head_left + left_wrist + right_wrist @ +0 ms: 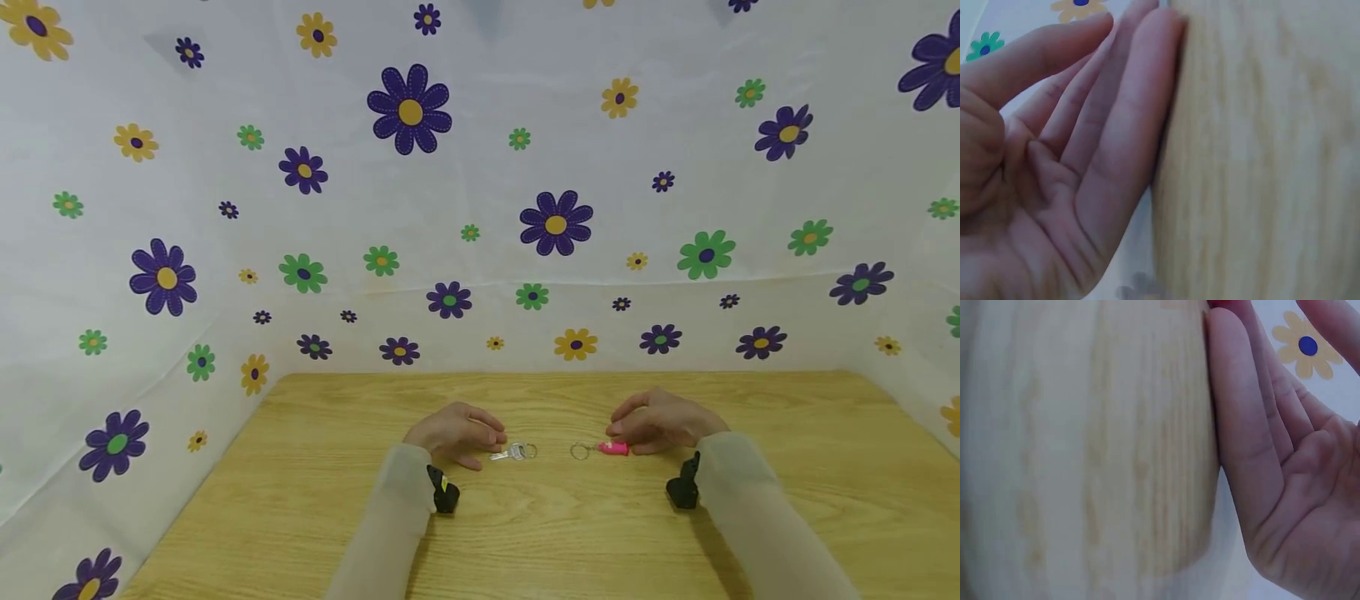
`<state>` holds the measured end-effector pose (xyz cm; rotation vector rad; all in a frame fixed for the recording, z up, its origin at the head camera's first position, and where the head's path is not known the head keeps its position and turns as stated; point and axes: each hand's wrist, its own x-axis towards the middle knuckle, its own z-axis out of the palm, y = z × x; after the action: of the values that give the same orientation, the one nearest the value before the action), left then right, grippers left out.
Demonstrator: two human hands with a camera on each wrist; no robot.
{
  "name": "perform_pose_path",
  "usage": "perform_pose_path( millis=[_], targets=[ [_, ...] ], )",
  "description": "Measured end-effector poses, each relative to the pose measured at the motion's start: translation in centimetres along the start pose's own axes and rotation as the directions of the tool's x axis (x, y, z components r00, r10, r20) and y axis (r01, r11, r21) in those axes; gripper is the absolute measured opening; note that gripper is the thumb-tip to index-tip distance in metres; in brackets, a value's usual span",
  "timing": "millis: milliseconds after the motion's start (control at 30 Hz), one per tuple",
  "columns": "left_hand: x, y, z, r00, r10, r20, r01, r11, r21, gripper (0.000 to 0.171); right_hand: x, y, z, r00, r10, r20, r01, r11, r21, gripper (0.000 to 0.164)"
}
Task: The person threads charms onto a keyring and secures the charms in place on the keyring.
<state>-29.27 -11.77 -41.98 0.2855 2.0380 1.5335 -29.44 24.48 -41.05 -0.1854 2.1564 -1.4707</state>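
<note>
On the wooden table (pixel 555 533) lie a small silver key (pixel 510 453) with a metal ring (pixel 531 451) and, to its right, a pink fob (pixel 613 448) on a keyring (pixel 581 451). My left hand (pixel 456 433) rests beside the key, fingers loosely bent and holding nothing. In the left wrist view its palm (pixel 1054 169) is bare and its lowest finger lies along the tabletop. My right hand (pixel 663 421) is at the fob's right side, fingers relaxed. A sliver of the fob (pixel 1225 303) shows at its fingertips in the right wrist view; whether they touch is unclear.
A white cloth (pixel 465 183) with purple, yellow and green flowers hangs behind the table and along both sides. Black wrist cameras (pixel 444 492) sit on both sleeves. The table's back edge (pixel 562 372) runs just beyond the hands.
</note>
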Motion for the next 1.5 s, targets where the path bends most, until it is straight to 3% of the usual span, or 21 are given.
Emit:
perform_pose_path(
  millis=[133, 300, 467, 567, 900, 1300, 1500],
  targets=[
    [0.0, 0.3, 0.2, 1.000, -0.001, -0.023, 0.002, 0.997, 0.076, 0.034, 0.3, -0.4, 0.4, 1.000, -0.005, -0.003, 0.004, 0.996, -0.088, 0.043],
    [-0.2, 0.8, 0.6, 0.999, 0.031, -0.038, -0.025, 0.988, 0.151, 0.039, 0.3, -0.6, 0.5, 1.000, -0.003, 0.018, 0.004, 0.998, -0.068, 0.043],
    [-0.5, 1.1, 1.3, 0.992, 0.039, -0.117, -0.015, 0.981, 0.194, 0.049, 0.3, -0.9, 1.0, 0.998, -0.051, 0.028, 0.053, 0.995, -0.082, 0.040],
    [-0.5, 1.2, 1.8, 0.987, 0.046, -0.155, -0.009, 0.973, 0.230, 0.052, 0.3, -0.9, 1.2, 0.999, -0.042, 0.002, 0.042, 0.995, -0.085, 0.035],
    [0.1, 1.3, 2.6, 0.985, 0.038, -0.169, 0.011, 0.960, 0.279, 0.053, 0.1, -1.2, 1.4, 0.999, -0.021, -0.031, 0.016, 0.992, -0.127, 0.030],
    [0.2, 1.6, 3.0, 0.983, 0.043, -0.181, 0.009, 0.960, 0.280, 0.042, -0.1, -1.5, 1.6, 0.998, -0.029, -0.060, 0.018, 0.984, -0.176, 0.028],
    [0.2, 1.7, 3.3, 0.977, 0.070, -0.202, 0.004, 0.939, 0.343, 0.029, -0.2, -1.5, 1.7, 0.997, -0.024, -0.074, 0.008, 0.978, -0.209, 0.024]
  ],
)
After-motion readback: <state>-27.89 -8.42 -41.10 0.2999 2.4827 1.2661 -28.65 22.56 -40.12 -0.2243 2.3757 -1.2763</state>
